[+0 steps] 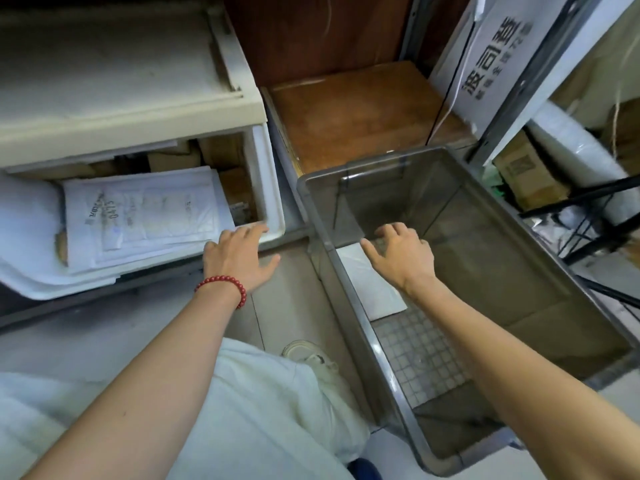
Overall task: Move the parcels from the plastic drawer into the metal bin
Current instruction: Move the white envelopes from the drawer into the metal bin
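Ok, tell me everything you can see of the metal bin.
The metal bin is a deep, rectangular grey box with dull walls, a rolled rim and a handle bar at its far end. It stands upright on the floor, right of the plastic drawer. On its bottom lie a flat white parcel and a grid-patterned sheet. The right hand hovers open above them.

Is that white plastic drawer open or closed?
Open: the plastic drawer sits pulled out, with white parcels visible inside.

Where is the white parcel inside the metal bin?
Head view: the white parcel lies on the floor of the metal bin, by its left wall, below the right hand.
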{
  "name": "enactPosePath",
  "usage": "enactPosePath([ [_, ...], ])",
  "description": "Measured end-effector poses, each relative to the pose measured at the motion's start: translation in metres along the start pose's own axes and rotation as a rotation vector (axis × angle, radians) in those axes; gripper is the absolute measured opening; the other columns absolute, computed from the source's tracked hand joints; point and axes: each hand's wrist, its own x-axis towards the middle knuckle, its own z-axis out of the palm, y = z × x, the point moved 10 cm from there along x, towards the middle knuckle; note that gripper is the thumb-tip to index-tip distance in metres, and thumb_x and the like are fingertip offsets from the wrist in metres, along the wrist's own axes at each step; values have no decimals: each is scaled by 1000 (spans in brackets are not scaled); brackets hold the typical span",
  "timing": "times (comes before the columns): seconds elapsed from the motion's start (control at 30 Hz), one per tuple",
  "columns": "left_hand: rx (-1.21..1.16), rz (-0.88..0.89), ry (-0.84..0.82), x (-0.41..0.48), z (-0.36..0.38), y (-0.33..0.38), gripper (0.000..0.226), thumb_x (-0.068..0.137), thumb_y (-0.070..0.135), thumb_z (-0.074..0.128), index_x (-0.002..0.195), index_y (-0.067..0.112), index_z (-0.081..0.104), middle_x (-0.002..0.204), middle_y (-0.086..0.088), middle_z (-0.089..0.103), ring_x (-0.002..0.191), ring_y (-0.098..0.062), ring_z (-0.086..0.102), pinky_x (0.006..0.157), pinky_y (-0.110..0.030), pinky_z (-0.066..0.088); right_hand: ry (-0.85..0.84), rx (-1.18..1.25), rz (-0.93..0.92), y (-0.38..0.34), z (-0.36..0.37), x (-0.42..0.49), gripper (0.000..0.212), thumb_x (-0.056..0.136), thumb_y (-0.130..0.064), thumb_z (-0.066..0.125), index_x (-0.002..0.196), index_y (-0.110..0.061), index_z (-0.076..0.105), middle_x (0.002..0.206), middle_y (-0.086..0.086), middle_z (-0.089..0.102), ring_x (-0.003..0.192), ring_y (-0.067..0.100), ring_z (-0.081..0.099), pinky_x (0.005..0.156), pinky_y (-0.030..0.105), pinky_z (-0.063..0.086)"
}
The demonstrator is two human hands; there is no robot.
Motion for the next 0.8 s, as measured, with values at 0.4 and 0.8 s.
enactPosePath([
  [0.4,38,-306,110,-61,-76,-140,63,89,55,50,144,29,36,148,0,40,131,-28,39,100,-43,36,-4,131,-415,-165,-33,-23,65,93,-56,49,143,-17,40,150,3,35,136,22,36,108,41,40],
  [0.8,-37,-436,125,-52,-68,-215,71,88,56,52,148,27,26,148,1,38,132,-27,37,96,-42,38,-163,144,-456,-251,34,-1,70,92,-55,51,148,-17,31,152,3,31,137,24,34,105,40,39],
])
